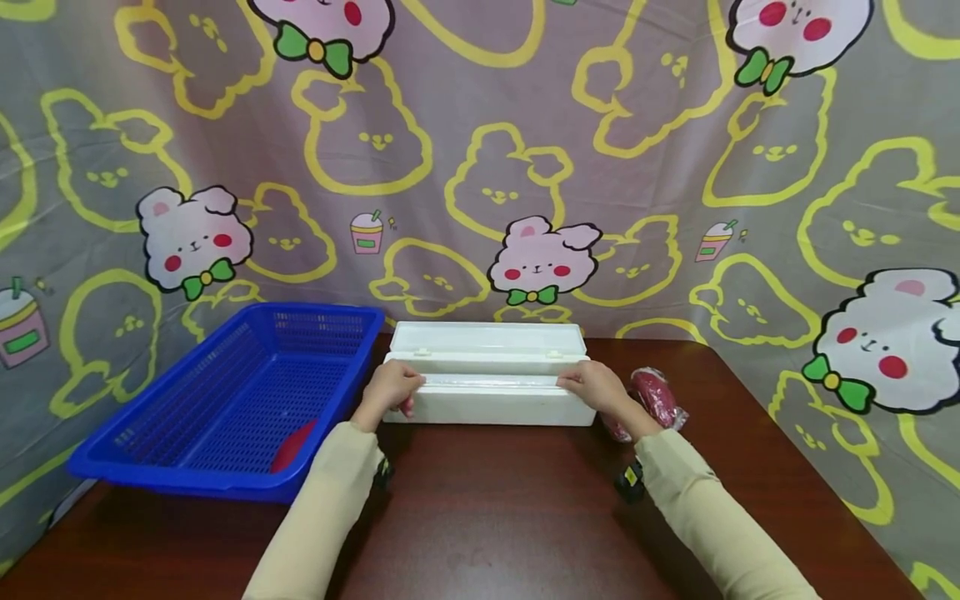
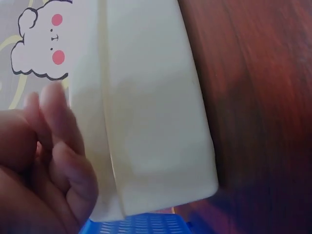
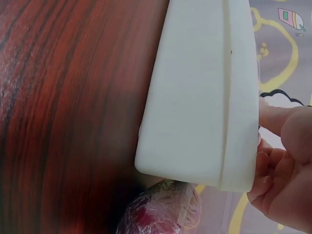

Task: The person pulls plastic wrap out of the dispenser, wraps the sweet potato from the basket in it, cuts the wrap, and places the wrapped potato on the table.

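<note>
Our left hand [image 1: 390, 389] and right hand [image 1: 597, 389] pinch the clear wrap [image 1: 491, 381] near its two ends, at the top of the open white box [image 1: 491, 408]. We should pull both sides evenly and slowly, so it comes up flat and does not bunch.

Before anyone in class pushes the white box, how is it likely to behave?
The white box is probably stiff, as its walls look straight. It seems unlikely to roll, being flat-sided and resting on the table. Its raised lid might swing if the box is jolted, as it stands open at the back.
</note>
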A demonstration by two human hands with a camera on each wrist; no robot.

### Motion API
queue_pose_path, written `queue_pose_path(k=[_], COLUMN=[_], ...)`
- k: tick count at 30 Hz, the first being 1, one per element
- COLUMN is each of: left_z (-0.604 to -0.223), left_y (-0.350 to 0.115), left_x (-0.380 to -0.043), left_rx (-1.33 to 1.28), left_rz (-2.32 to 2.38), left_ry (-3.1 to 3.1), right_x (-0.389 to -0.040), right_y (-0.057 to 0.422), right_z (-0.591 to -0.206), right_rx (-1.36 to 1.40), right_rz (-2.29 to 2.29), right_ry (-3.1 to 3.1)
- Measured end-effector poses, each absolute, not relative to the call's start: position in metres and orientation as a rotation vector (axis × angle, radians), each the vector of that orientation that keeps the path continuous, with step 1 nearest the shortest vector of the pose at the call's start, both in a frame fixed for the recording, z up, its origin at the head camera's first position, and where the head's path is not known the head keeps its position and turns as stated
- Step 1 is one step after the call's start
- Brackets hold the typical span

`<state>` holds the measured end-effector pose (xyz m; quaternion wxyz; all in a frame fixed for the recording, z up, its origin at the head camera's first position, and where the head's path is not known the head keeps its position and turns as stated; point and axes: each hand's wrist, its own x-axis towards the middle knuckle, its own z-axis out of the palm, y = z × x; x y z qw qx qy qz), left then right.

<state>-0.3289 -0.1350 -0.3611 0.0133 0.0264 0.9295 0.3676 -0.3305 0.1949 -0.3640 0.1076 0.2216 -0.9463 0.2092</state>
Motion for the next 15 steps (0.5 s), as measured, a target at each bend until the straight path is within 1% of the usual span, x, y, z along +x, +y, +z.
queue_pose_path(k=[6, 12, 15], left_z=[-0.361, -0.357, -0.353], left_y=[-0.127, -0.118, -0.115], left_x=[-0.333, -0.337, -0.337], left_rx=[0.006, -0.051, -0.091], left_rz=[1.053, 0.932, 1.0], left_ry=[3.052, 3.229, 3.211], right_x=[-0.334, -0.337, -0.339], right_y=[0.193, 0.187, 0.182], right_z=[-0.368, -0.369, -0.365], right_rx=[0.543, 0.294, 0.23], right_rz=[0.75, 0.825, 0.928], right_ry=[-2.723, -2.711, -2.694])
